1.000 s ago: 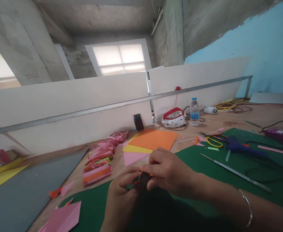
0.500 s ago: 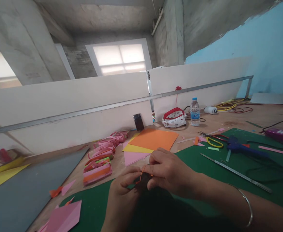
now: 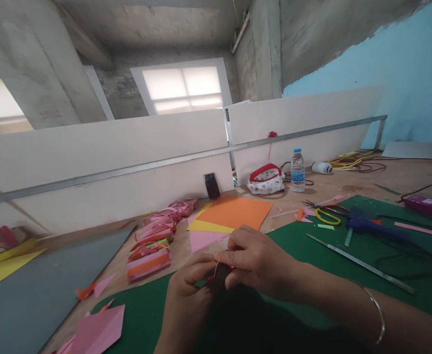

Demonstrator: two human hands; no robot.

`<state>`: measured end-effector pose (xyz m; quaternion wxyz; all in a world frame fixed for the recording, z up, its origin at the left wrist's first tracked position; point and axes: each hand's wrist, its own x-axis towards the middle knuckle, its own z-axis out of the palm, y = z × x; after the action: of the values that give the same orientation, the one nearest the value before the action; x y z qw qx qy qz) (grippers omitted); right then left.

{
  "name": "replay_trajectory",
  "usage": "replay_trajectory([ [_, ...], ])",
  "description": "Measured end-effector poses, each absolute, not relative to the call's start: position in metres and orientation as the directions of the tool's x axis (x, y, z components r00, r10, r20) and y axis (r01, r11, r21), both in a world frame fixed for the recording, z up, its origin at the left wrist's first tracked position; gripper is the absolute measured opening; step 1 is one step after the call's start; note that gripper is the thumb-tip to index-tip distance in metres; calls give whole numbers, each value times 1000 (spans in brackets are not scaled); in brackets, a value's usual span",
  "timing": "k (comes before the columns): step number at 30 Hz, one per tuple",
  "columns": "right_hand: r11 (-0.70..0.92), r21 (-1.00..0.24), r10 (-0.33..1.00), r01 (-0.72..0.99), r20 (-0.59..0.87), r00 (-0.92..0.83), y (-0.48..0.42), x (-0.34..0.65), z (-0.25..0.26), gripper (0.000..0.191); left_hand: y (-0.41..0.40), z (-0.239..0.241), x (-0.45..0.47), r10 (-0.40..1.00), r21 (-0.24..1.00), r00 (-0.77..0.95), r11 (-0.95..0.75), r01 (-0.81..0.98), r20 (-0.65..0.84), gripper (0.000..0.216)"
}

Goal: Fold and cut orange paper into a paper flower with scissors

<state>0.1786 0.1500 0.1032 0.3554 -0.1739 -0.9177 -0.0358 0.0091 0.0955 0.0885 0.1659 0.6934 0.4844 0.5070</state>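
Observation:
Between my two hands is a thin orange paper strip (image 3: 217, 266), bent into a narrow curve. My left hand (image 3: 189, 290) pinches its lower end with thumb and fingers. My right hand (image 3: 254, 263) closes on it from the other side, fingertips almost meeting those of the left. Parts of the strip are hidden by the fingers. Both hands are held over the green cutting mat (image 3: 142, 314). Just beyond them lie orange paper sheets (image 3: 236, 212), with yellow and pink paper (image 3: 206, 241) beneath.
Left of my hands are folded pink paper pieces (image 3: 153, 246) in a row and a pink sheet (image 3: 100, 329). On the right lie a craft knife (image 3: 359, 263), yellow-handled scissors (image 3: 326, 216) and a blue glue gun (image 3: 370, 226). A water bottle (image 3: 297, 172), pouch (image 3: 265, 179) and phone (image 3: 211, 186) stand behind.
The orange strip's visible part has tilted slightly between my fingertips. Both hands keep nearly the same place and grip.

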Motion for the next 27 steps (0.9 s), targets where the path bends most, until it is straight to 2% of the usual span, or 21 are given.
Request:
replay_trajectory([
  [15,937,-29,273,349,684,-676,151,177,101,30,94,91,10,852,722,17,-454,523,524,8],
  [27,946,-53,271,321,675,-686,156,176,96,30,96,90,9,866,723,26,-432,539,499,12],
])
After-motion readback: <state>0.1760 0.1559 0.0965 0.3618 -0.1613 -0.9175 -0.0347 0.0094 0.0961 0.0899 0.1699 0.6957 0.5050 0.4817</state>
